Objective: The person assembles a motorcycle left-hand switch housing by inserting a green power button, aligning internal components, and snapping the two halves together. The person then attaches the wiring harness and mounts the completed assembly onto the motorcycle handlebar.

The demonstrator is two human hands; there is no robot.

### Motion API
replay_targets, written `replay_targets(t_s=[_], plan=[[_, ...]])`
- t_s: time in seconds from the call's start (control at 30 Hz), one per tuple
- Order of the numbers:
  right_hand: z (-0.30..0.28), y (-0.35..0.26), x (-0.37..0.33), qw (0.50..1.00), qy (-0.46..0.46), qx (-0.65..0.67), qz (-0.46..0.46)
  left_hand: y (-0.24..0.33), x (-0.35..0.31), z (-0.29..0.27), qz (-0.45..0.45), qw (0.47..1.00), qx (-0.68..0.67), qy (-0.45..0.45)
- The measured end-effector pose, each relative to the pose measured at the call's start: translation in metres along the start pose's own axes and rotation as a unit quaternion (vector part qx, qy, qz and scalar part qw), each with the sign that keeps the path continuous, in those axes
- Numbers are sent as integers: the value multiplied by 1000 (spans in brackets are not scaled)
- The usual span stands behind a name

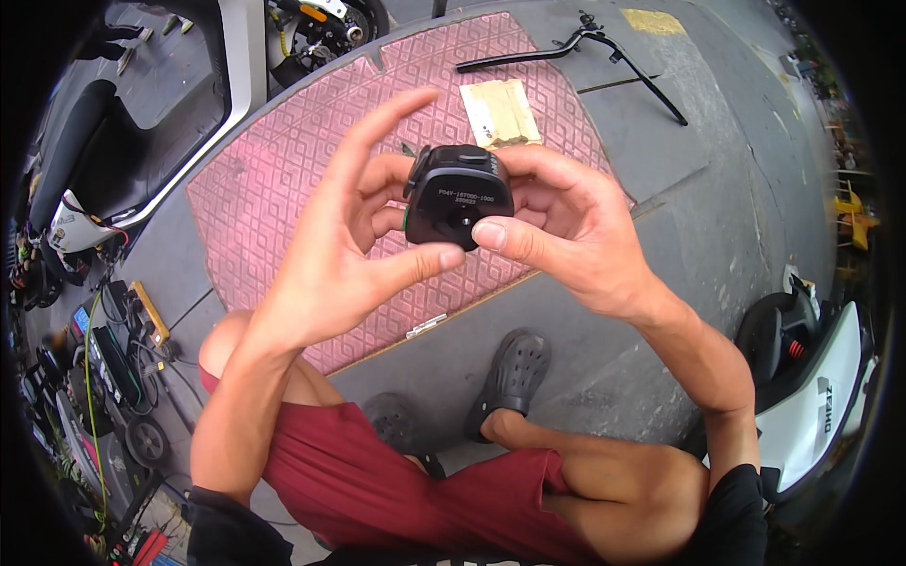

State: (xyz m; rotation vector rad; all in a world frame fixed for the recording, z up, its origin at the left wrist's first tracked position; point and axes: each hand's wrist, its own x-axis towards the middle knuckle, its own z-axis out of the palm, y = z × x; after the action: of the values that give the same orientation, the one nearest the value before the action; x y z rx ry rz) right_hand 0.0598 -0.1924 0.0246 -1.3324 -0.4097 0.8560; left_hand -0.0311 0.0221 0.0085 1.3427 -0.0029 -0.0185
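A wide grey concrete floor [679, 245], rough and speckled, is spreading under everything. On it a large pink rubber mat [283, 198] is lying, stamped all over with a raised diamond lattice and cut with rounded corners. At the far left a dark scooter seat and white body panel [241, 66] are showing, and at the right edge a white scooter fairing [812, 406] is curving into view. A long, thin black metal handlebar frame [604, 52] is resting on the concrete beyond the mat. A flat, crinkled brown paper packet [500, 113] is sitting on the far part of the mat; what it contains cannot be told. A grey perforated clog [514, 373] is standing on the floor below the mat's near edge, above the red shorts [396, 481].

Above the middle of the mat, both hands are holding up a small black plastic switch housing [460, 195], rounded, matte, with a round hole in its facing side. The left hand [330, 255] is cupping its left side with curled inner fingers, while its forefinger is stretching straight up and its thumb is reaching across beneath the housing. The right hand [571, 226] is wrapping fingers over the top and right side, thumb pressing the lower front face.
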Motion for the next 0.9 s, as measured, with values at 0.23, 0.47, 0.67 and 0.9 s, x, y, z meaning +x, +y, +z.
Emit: replay_targets(t_s=[0.23,0.47,0.67,0.9], plan=[[13,14,0,984,48,-79,-150,-13,-8,16,-85,976,-182,86],[17,9,-2,924,73,-330,-179,-23,-4,25,13,982,1,188],[23,15,0,949,90,-275,-125,-25,-6,15,77,923,323,194],[19,27,-3,952,81,-279,-95,-13,-6,16,-27,932,334,137]])
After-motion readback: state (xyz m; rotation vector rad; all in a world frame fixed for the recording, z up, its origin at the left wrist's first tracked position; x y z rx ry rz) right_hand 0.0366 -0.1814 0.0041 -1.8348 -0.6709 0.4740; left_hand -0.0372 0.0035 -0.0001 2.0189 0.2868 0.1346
